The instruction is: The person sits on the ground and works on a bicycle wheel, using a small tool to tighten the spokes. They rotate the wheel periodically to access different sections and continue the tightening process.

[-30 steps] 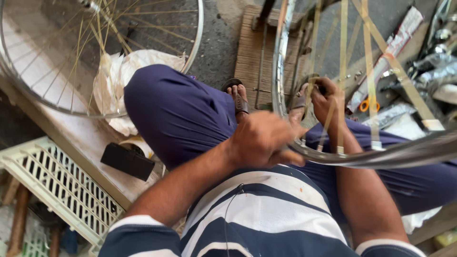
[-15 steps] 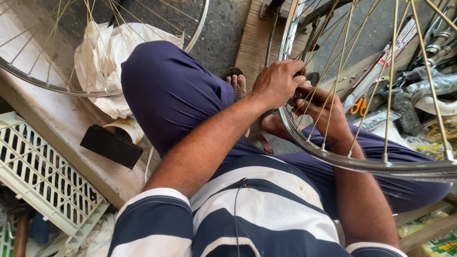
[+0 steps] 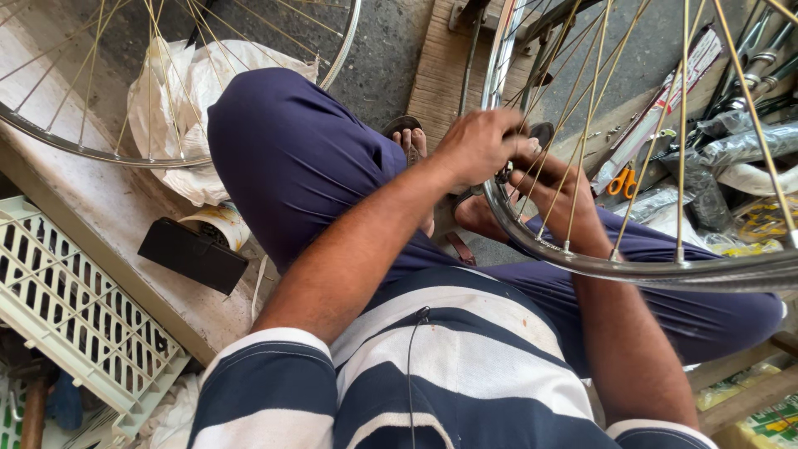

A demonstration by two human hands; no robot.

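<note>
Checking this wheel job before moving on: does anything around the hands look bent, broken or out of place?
Nothing stands out. Both the left hand and right hand grip the wheel rim, whose spokes look straight. Only the parts pile behind is cluttered.

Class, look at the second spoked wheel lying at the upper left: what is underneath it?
Under the spoked wheel lie a crumpled white bag, a pale bench and grey ground. The person's knee covers the bag's right part.
</note>
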